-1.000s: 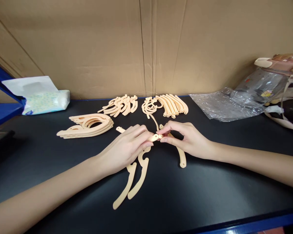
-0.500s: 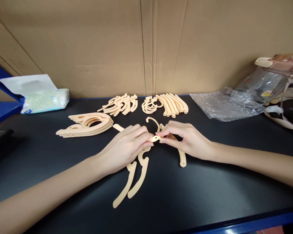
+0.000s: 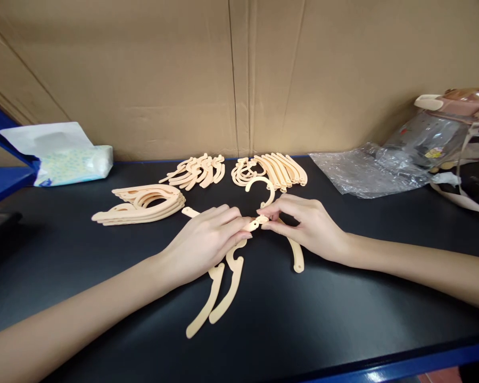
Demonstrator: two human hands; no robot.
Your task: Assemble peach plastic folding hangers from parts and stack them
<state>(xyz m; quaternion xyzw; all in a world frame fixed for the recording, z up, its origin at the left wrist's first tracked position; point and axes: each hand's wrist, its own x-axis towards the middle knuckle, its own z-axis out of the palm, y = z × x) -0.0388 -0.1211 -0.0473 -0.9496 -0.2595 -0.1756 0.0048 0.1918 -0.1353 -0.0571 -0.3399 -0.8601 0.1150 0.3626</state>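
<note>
Between the fingertips of my right hand (image 3: 309,222) is the round base of a cream plastic hanger hook (image 3: 268,187), its curve pointing away from me. My left hand (image 3: 213,236) pinches a cream hanger arm (image 3: 190,212); the arm's holed end shows beside the hook's base, and the two pieces meet there. Under my left palm, two curved hanger pieces (image 3: 226,300) stick out toward me, their upper parts partly hidden. Another hanger arm (image 3: 296,255) lies beneath my right hand, its near end showing a small hole.
Stacked folded hangers (image 3: 143,213) lie at left. Behind my hands are a pile of curved pieces (image 3: 201,171), several hooks (image 3: 241,173) and a row of hanger arms (image 3: 283,170). A tissue pack (image 3: 75,162), a clear plastic bag (image 3: 355,173) and a water bottle (image 3: 435,135) flank the black table.
The hook has turned in my right fingers and now shows its full curve, its base resting against the holed end of the arm. My left hand has barely moved.
</note>
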